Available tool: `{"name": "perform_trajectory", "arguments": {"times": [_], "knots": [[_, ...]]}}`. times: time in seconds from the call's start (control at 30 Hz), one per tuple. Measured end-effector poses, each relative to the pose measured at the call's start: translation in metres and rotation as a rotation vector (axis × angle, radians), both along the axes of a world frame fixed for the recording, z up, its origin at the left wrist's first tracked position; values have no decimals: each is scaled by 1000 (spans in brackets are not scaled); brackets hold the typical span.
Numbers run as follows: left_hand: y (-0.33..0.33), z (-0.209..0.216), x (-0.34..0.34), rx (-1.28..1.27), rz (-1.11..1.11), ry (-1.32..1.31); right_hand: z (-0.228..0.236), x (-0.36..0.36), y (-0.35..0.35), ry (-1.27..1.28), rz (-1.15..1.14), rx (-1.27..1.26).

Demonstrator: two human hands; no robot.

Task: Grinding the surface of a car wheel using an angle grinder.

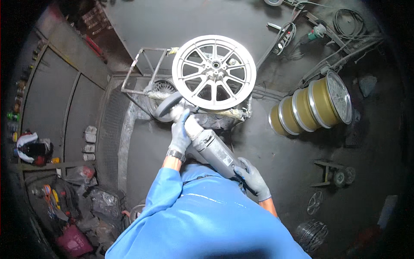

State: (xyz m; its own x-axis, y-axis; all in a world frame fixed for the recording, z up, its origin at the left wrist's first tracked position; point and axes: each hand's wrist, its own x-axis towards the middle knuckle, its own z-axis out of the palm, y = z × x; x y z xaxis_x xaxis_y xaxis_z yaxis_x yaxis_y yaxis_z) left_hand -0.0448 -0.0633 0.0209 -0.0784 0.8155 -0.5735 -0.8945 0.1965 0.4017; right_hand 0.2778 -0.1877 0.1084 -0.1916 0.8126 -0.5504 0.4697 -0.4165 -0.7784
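Across the front of my body I hold a large grey angle grinder (217, 153), tilted with its head toward the far left. My gloved left hand (180, 134) is wrapped round its light-coloured front part, just behind the round grey disc (167, 105). My gloved right hand (253, 178) grips the rear end of its body. A silvery multi-spoke wheel rim (216, 72) lies face up on a metal stand (137, 91) ahead of me. The disc is at the rim's near left edge; whether they touch, I cannot tell.
Gold-barrelled wheel rims (311, 105) are stacked in a row on the right. Beyond them are a green power tool (318, 32) and coiled cable (349, 22). A small wheeled frame (332, 173) stands at the right. Bags and a pink sack (74, 241) lie at the near left.
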Motion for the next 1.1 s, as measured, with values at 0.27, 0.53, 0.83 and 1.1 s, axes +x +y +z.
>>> {"name": "perform_trajectory", "arguments": {"times": [0.27, 0.53, 0.83, 1.1], "knots": [[-48, 37, -56, 209, 75, 24, -25, -43, 41, -152, 257, 4], [-75, 33, -82, 122, 221, 134, -51, -71, 87, -224, 445, -93], [-53, 34, -86, -13, 317, 199, -50, -63, 213, 151, 308, -214], [-30, 47, -69, -189, 439, 289, -40, 4, 463, -319, -267, 713]]}}
